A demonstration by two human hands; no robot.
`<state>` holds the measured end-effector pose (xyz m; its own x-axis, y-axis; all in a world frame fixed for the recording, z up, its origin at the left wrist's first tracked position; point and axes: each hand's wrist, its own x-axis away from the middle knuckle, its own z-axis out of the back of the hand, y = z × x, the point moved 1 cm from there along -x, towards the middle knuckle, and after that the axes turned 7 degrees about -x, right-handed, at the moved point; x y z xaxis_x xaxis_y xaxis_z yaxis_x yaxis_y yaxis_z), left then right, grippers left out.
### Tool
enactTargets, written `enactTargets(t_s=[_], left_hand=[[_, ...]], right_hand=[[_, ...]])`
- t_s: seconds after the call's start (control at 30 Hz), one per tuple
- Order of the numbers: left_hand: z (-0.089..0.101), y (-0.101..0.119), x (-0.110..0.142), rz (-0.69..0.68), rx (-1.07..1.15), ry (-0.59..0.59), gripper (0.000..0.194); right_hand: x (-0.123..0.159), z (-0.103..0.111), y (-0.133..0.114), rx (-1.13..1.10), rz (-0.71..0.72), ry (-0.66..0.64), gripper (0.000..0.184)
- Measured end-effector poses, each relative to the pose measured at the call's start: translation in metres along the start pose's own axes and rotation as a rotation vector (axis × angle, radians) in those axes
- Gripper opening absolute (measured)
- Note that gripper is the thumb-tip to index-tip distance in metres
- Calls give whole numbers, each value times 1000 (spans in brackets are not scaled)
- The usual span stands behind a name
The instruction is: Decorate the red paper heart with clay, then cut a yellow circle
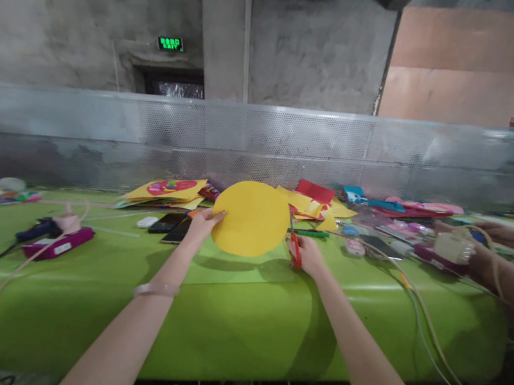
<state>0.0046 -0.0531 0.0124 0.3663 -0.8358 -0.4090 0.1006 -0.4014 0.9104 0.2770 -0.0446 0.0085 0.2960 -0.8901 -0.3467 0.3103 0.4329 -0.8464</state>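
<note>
A round sheet of yellow paper (250, 221) is held up above the table, facing me. My left hand (203, 226) pinches its left edge, thumb on the near side. At the disc's right edge my right hand (308, 254) grips red-handled scissors (296, 251). Their blades point up along the paper's rim; whether they touch it I cannot tell. Behind my right hand lies a green pen-like stick (311, 233). Yellow paper scraps (326, 218) and a red piece (315, 191) lie beyond the disc.
A green-covered table (226, 324) spans the view, with a metal mesh barrier (264, 145) behind. Left are decorated yellow sheets (167, 190), dark phones (168, 223) and a purple power strip (58, 242) with cables. At right, another person's arms (508, 271) reach over a second power strip (441, 259).
</note>
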Motion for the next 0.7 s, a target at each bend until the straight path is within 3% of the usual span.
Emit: enactTargets(t_s=[0.33,0.7], left_hand=[[0,2,1,3,-5,-7,40],[1,-3,-1,10,-16,-37,43]], right_hand=[[4,1,-7,-120,-92,39,25],[3,1,-3,-99,-20,-3,22]])
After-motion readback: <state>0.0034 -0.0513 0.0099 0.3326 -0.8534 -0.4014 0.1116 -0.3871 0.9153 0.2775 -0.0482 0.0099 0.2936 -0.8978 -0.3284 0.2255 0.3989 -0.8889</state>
